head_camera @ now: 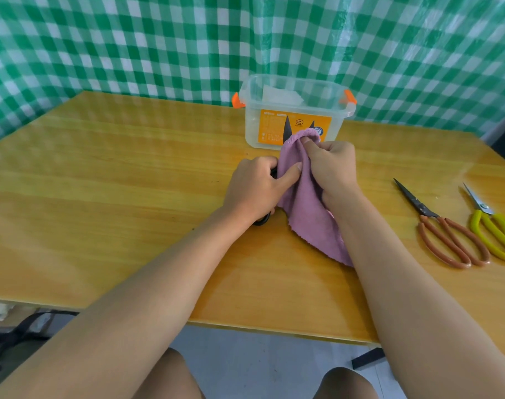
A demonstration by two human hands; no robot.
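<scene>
A pair of black scissors is held at mid-table, its two dark blade tips spread and poking up past a pink cloth. My left hand grips the black handles, which show only as a dark loop under my palm. Its thumb lies across the cloth. My right hand pinches the cloth around the blades near the top, while the rest of the cloth hangs down onto the wooden table. Most of the scissors are hidden by the cloth and my hands.
A clear plastic box with orange clips and an orange label stands just behind my hands. At the right lie brown-handled scissors and yellow-handled scissors. A green checked curtain hangs behind the table.
</scene>
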